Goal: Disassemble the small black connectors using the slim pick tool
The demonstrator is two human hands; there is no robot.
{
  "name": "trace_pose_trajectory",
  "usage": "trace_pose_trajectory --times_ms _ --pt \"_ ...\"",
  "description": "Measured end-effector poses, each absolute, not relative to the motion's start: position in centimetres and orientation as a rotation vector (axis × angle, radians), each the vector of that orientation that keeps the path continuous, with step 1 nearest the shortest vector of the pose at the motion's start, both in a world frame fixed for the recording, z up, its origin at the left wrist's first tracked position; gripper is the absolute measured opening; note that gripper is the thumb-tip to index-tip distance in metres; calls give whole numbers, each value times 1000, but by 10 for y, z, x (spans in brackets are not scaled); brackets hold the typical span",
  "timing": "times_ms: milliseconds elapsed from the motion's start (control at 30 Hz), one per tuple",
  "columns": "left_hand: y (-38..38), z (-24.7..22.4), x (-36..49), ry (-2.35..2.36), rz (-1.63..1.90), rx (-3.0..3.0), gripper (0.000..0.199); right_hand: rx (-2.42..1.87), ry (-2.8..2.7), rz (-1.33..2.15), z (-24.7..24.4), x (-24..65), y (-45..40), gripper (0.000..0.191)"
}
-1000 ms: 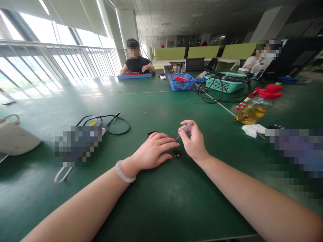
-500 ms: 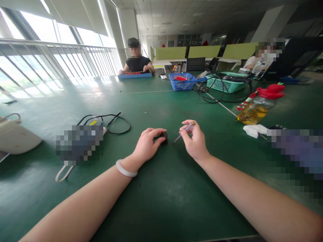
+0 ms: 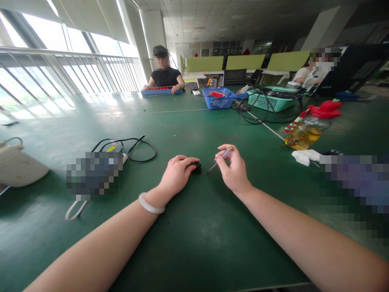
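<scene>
My left hand (image 3: pixel 176 173), with a white bracelet at its wrist, pinches a small black object (image 3: pixel 197 168) at the green tabletop (image 3: pixel 194 227). Fingers cover part of that object, and its details are too small to tell. Just to the right, my right hand (image 3: pixel 234 170) grips a slim screwdriver (image 3: pixel 226 153) by its clear purplish handle. The screwdriver's thin shaft slants down to the left, its tip a short way right of the black object and not touching it.
A blue basket (image 3: pixel 219 100), a green basket (image 3: pixel 273 101) and tangled black cables lie ahead. At right are a red-lidded bottle (image 3: pixel 310 127) and white tissue (image 3: pixel 305 157). A blurred dark item (image 3: pixel 94 172) with a cable is left. Another person (image 3: pixel 165 77) sits across the table.
The black object has tilted lower in my left hand, and the thumb and fingers have drawn closer together. My right hand and the screwdriver have barely moved.
</scene>
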State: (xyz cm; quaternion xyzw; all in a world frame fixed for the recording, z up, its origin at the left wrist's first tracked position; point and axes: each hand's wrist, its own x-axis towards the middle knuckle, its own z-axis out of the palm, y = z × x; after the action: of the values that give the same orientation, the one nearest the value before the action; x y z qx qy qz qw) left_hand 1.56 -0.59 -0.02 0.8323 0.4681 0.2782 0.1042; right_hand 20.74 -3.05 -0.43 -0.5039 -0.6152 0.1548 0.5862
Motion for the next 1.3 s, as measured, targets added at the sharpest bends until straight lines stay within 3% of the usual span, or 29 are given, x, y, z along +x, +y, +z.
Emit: trace_pose_trajectory --times_ms 667,867,1067,1300 --pt "-5 -3 15 1313 731 2563 23 -1152 -1443 354 -5 207 -30 18" --pt "-3 -3 13 1530 831 2522 30 -1168 -1440 365 -5 207 -30 18" --pt "4 -9 5 1667 646 2473 37 -1169 -1445 376 -4 208 -31 18" --pt "-4 -3 11 1390 975 2428 41 -1170 -1445 359 -4 207 -31 18"
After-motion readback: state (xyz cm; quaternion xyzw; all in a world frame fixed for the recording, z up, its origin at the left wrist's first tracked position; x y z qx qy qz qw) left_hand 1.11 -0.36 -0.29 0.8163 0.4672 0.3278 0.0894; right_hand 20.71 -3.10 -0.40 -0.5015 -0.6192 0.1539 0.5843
